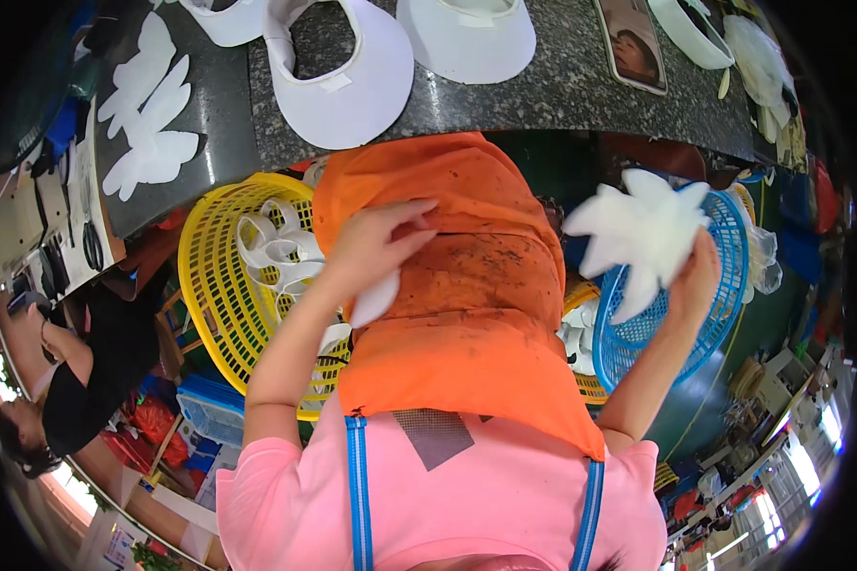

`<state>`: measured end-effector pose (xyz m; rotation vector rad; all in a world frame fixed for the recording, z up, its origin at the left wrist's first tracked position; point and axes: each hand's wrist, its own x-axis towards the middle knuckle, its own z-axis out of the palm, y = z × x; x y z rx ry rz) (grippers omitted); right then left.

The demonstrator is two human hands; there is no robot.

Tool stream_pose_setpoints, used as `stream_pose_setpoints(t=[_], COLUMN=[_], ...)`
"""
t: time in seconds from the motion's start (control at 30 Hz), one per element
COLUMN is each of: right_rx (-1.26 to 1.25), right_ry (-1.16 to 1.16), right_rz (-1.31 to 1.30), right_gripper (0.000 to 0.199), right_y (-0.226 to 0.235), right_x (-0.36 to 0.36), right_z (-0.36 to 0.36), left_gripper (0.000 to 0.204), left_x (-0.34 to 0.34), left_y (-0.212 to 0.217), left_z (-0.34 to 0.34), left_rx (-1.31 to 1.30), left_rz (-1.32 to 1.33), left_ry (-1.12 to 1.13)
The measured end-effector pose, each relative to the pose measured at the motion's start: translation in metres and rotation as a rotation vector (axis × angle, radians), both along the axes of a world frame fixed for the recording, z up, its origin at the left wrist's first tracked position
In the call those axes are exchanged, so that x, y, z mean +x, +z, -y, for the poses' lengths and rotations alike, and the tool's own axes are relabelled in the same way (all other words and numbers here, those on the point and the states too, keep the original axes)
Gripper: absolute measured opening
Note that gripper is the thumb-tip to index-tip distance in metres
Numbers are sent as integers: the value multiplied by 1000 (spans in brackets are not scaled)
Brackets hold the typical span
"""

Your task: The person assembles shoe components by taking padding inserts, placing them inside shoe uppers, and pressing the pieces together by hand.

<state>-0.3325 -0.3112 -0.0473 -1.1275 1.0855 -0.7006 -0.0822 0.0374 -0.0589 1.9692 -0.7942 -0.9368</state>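
Note:
My right hand [697, 276] pinches a white cutout with pointed, petal-like lobes [643, 238] by its right side, above a blue plastic basket [733, 276]. The cutout's edges are slightly blurred. Over the orange apron [467, 357] on my lap hovers my left hand [381, 246], its visible fingers stretched out and apart. Beneath that palm shows a rounded white piece [378, 300]; whether the hand touches it, I cannot tell. White visors [348, 95] lie in a row along the near side of the dark speckled table [562, 114]. More lobed white cutouts [157, 124] rest at its left end.
A yellow basket [205, 285] with white band-like pieces stands left of my lap. Another yellow basket [590, 388] shows partly behind the blue one. A phone [630, 43] and a clear plastic bag [760, 62] lie on the table's right. Another person [109, 366] is at far left.

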Motion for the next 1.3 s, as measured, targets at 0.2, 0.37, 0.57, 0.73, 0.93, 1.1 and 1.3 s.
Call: stream_pose_setpoints(t=[0.2, 0.37, 0.57, 0.73, 0.93, 1.1, 1.3], right_rx=[-6, 320, 445, 52, -947, -727, -281], right_ry=[-218, -196, -3, 353, 231, 1190, 1026], right_rz=[-8, 5, -435, -615, -1080, -184, -58], right_gripper=[24, 31, 30, 39, 40, 61, 27], right_y=[-4, -108, -184, -191, -128, 53, 67], right_x=[-95, -111, -81, -110, -59, 138, 173], right_z=[67, 61, 34, 56, 33, -140, -145], left_gripper=[24, 27, 65, 51, 31, 14, 36], left_x=[27, 44, 19, 13, 4, -10, -7], left_y=[-15, -3, 19, 26, 40, 57, 68], left_z=[-32, -21, 12, 10, 4, 29, 13], left_rx=[191, 165, -381, -468, -330, -389, -659], left_rz=[168, -177, -764, -992, -566, 299, 205], left_ry=[179, 308, 225, 162, 280, -64, 583])
